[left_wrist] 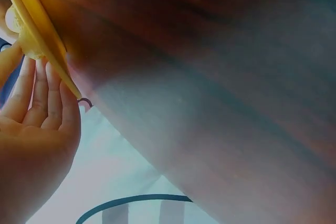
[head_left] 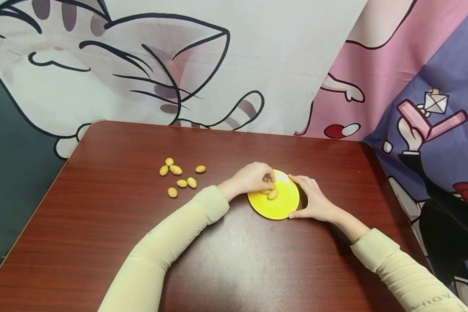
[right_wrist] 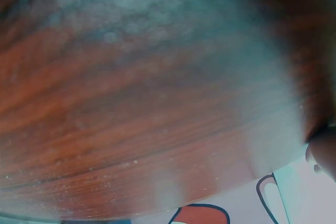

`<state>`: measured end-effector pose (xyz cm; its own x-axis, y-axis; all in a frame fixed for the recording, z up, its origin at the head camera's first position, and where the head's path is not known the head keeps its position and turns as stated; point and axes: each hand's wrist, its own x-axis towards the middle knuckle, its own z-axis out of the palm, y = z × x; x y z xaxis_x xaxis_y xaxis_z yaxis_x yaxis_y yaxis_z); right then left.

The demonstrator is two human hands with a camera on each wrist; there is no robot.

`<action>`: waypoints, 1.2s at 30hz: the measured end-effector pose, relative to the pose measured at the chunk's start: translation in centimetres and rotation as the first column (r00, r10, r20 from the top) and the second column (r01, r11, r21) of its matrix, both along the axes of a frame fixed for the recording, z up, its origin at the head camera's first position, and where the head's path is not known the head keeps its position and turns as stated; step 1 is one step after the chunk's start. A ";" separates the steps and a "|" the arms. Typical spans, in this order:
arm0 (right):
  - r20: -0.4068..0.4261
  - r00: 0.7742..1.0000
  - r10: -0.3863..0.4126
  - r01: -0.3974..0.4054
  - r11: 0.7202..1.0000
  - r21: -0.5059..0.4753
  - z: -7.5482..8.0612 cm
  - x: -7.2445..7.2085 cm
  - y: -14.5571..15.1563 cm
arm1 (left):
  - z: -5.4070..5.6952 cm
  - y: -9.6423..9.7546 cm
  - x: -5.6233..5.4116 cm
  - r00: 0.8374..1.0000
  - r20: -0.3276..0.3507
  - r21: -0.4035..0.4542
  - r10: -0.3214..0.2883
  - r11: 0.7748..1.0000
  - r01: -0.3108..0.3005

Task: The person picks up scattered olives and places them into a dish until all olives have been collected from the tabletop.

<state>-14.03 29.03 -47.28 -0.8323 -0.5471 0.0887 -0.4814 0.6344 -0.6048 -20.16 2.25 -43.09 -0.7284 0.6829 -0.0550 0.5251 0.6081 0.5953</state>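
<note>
A round yellow plate [head_left: 274, 210] lies on the table, with a few small yellow oval pieces [head_left: 273, 194] on its left part. My left hand [head_left: 253, 177] is over the plate's left edge, fingers bent. In the left wrist view its thumb and fingertips close round a yellow oval piece [left_wrist: 31, 45] beside the plate's rim [left_wrist: 47, 45]. From the right, my right hand [head_left: 313, 201] holds the plate's rim, thumb at the near side and fingers at the far side. Only a dark bit of the right hand [right_wrist: 323, 153] shows in the right wrist view.
Several more yellow oval pieces [head_left: 175, 170] lie scattered on the brown wooden table [head_left: 113, 208], left of the plate. Behind the table hangs a white cloth [head_left: 288, 56] with a cartoon cat; pink and purple printed cloth [head_left: 398, 82] is at the right.
</note>
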 end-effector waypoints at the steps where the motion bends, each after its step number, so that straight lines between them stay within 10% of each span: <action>1: 0.001 1.000 0.000 0.000 1.000 0.000 0.0 0.0 0.0 | 0.0 0.0 0.0 1.000 0.000 -0.003 -0.001 1.000 0.001; 18: -0.011 1.000 0.004 -0.004 1.000 -0.003 0.1 0.1 0.1 | 0.9 -1.8 -0.3 0.999 -0.001 0.041 0.032 0.999 -0.032; 36: 0.006 1.000 -0.008 0.008 1.000 0.015 0.0 0.1 0.1 | 1.8 -9.8 -1.0 0.981 -0.003 0.115 0.193 0.975 -0.192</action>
